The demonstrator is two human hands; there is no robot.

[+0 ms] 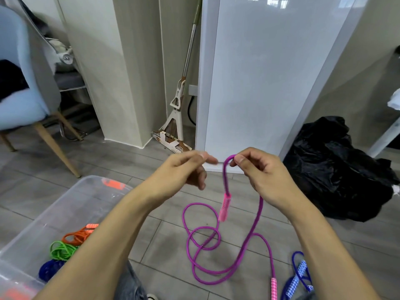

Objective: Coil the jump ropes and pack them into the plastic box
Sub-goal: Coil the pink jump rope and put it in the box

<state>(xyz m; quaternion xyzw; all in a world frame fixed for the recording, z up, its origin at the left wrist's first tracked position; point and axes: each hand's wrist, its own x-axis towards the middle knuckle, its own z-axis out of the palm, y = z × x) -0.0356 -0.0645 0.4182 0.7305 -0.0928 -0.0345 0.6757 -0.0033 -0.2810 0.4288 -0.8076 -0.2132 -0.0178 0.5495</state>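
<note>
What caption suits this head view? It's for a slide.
Right hand pinches a purple rope near the box.

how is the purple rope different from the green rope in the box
The purple rope sprawls in loose loops on the floor, one end lifted in the right hand; the green rope is bundled into a tight coil. The purple rope lies outside the plastic box; the green rope sits inside it. The purple rope's pink handles show; no handle is plain on the green rope. Both are jump ropes.
</note>
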